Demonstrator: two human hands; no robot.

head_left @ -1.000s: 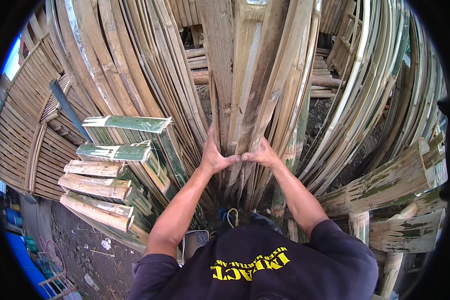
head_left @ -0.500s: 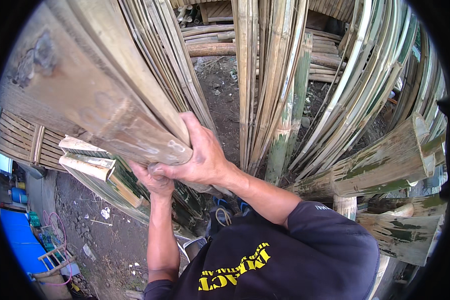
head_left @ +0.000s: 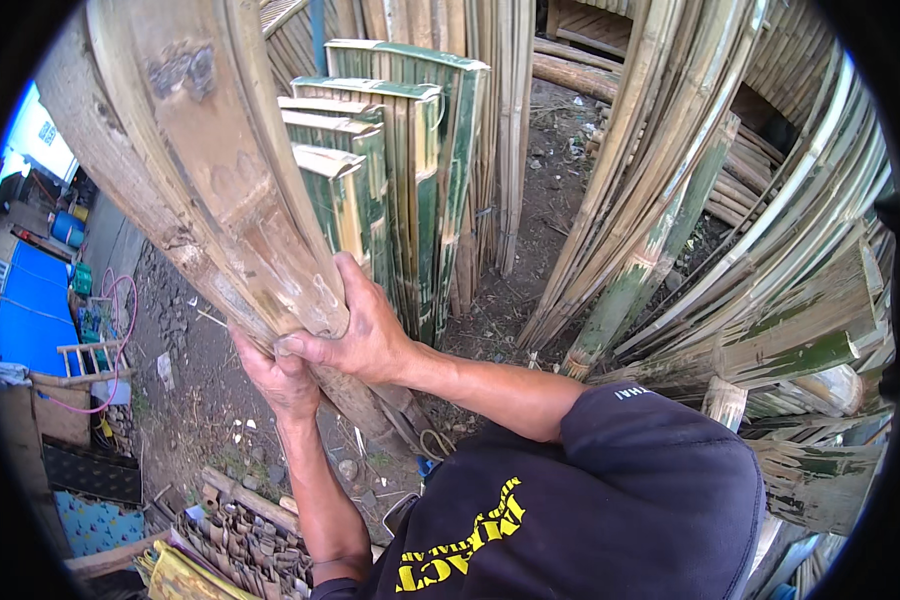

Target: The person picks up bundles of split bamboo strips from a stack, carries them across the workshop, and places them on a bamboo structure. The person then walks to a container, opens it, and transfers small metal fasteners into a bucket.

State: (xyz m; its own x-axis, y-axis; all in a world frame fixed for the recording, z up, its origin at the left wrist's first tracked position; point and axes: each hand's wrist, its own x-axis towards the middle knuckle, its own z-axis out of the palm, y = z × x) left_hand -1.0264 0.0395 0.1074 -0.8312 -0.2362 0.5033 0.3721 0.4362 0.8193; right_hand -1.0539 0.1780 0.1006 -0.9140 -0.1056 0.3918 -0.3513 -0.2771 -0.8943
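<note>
A bundle of long, wide split bamboo slats (head_left: 225,150) rises tilted from my hands toward the upper left. The slats are tan and weathered, with a dark patch near the upper part of the front one. My right hand (head_left: 370,330) is wrapped round the right side of the bundle, its thumb across the front near the slat's lower end. Just below and to the left, my left hand (head_left: 278,378) grips the same bundle from the left side. Part of the bundle continues below my hands toward my feet. The fingers behind the slats are hidden.
Green-skinned split bamboo panels (head_left: 395,130) stand upright beyond the bundle. Tall bamboo strips (head_left: 630,170) lean at the right, near thick cut bamboo pieces (head_left: 800,330). Lower left are a blue tarp (head_left: 32,315), a pink hose (head_left: 130,330) and a pile of short bamboo pieces (head_left: 240,550).
The view has turned left. The bundle in my hands has swung steeper and farther from me, and the green panels now show to its right. Both hands keep their grip.
</note>
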